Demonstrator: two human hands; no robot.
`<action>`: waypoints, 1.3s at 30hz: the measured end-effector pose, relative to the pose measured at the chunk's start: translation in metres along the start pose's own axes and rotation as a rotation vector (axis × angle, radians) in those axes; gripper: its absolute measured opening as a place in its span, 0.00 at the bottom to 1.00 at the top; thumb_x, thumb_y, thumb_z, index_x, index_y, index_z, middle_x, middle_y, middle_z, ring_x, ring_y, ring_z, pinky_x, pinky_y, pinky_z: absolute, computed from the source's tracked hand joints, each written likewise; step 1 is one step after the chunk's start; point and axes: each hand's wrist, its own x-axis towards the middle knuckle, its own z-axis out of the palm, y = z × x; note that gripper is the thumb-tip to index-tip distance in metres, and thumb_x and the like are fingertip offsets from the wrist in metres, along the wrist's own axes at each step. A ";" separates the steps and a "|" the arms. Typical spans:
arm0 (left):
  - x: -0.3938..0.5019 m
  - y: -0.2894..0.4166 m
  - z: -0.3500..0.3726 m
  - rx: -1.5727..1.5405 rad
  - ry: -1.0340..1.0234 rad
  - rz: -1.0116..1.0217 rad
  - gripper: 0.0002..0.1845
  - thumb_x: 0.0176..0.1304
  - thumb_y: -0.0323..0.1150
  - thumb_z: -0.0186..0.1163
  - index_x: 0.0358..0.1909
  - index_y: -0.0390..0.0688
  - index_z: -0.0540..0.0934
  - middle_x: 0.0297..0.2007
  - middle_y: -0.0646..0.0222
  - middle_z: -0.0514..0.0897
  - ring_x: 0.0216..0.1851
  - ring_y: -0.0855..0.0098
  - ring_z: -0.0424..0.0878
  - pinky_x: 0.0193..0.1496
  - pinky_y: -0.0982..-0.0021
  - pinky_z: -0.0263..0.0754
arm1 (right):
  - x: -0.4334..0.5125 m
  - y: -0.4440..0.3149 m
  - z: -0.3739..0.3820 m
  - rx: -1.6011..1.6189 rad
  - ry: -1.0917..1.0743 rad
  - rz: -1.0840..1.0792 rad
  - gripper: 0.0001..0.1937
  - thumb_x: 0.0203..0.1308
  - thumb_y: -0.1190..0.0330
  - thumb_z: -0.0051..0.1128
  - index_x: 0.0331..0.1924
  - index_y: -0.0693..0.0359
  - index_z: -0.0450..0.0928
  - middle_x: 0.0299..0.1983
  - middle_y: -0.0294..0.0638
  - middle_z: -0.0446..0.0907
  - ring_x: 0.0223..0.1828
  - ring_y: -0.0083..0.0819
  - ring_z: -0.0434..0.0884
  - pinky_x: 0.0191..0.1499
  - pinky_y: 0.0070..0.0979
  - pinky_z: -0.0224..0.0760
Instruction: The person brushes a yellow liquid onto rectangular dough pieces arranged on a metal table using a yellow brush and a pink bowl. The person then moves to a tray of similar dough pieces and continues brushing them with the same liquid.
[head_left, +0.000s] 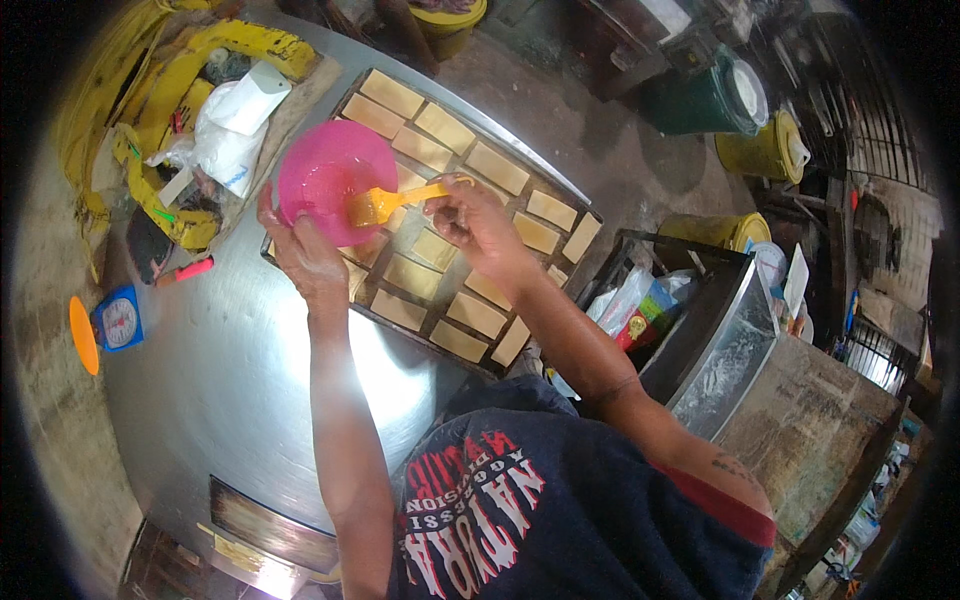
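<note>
My left hand (307, 251) grips the near-left rim of a pink plastic bowl (315, 165), which is tilted and holds some clear, wet liquid. In my right hand (469, 221) is a yellow-handled pastry brush (401, 198). The brush's bristles (364, 208) are at the bowl's inner right side; whether they touch it I cannot tell. Beneath the bowl and both hands lies a dark baking tray (450, 306) with rows of flat rectangular dough pieces (405, 276). Some pieces look shinier than others. The bowl and my right hand hide part of the tray.
A metal worktable (225, 360) carries the tray. To the left are a blue dial scale (118, 322), an orange disc (84, 335), a cut yellow container (255, 41) and white plastic bags (225, 142). A dark-framed cabinet (697, 330) stands close on the right.
</note>
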 end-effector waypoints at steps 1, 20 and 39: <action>0.003 -0.001 0.001 -0.039 0.025 -0.009 0.31 0.66 0.42 0.42 0.69 0.39 0.60 0.62 0.39 0.70 0.59 0.44 0.75 0.59 0.54 0.72 | 0.000 -0.003 -0.001 0.030 0.004 0.007 0.10 0.73 0.61 0.50 0.43 0.60 0.75 0.29 0.37 0.82 0.22 0.17 0.71 0.20 0.14 0.52; 0.044 -0.018 0.005 -0.053 0.133 -0.115 0.37 0.62 0.51 0.43 0.69 0.40 0.60 0.61 0.43 0.72 0.59 0.48 0.75 0.59 0.55 0.73 | 0.040 -0.004 -0.011 -0.687 0.181 -0.477 0.11 0.74 0.63 0.48 0.46 0.62 0.76 0.29 0.35 0.83 0.26 0.17 0.74 0.30 0.17 0.68; 0.004 -0.005 -0.009 -0.085 0.131 -0.119 0.37 0.61 0.51 0.44 0.70 0.42 0.59 0.62 0.45 0.69 0.60 0.48 0.73 0.54 0.56 0.79 | -0.002 -0.014 -0.019 -0.957 0.240 -0.574 0.13 0.72 0.62 0.48 0.46 0.63 0.78 0.26 0.38 0.84 0.25 0.21 0.78 0.29 0.22 0.70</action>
